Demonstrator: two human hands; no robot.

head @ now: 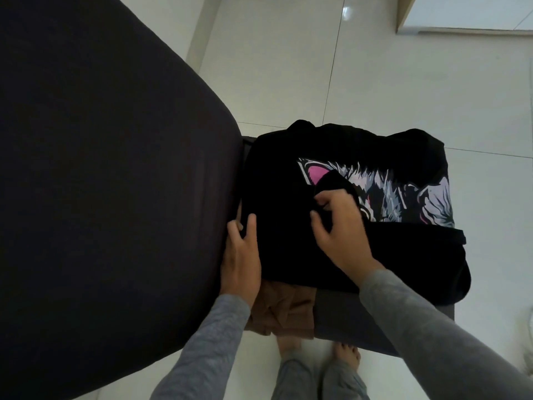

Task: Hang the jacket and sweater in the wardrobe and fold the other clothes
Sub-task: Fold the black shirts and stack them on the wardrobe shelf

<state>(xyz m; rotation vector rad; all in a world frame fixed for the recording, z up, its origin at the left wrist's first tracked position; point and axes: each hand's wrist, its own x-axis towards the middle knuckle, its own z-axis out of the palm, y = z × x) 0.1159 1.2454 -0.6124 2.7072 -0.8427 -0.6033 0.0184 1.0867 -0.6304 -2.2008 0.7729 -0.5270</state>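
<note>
Hands: the left hand (pixel 240 252) is lying along the left edge of the black cotton T-shirt with a white, grey and pink animal print (pixel 288 241). Its thumb is on top of the cloth and its fingers are tucked at the edge, so it is gripping that edge. The right hand (pixel 337 226) is reaching in over the middle of the shirt with its palm down and its fingers curled narrow, pinching a raised fold of black fabric just beside the print. Both forearms are in long grey sleeves (pixel 432 327).

Task item: the T-shirt is lying spread and partly folded on a grey padded stool (pixel 340 313). The print is facing up on the right half, and the far and right edges are drooping over the stool's sides. A crumpled brown fabric garment (pixel 282 310) is sticking out from under the shirt's near edge, between the two forearms.

Count: two hands, one black T-shirt, one brown garment, one stool.

Surroundings: a large dark upholstered seat (pixel 101 168) is touching the stool's left side. The white tiled floor (pixel 288 67) is lying beyond. Two bare feet (pixel 346 353) are standing at the stool's near edge.
</note>
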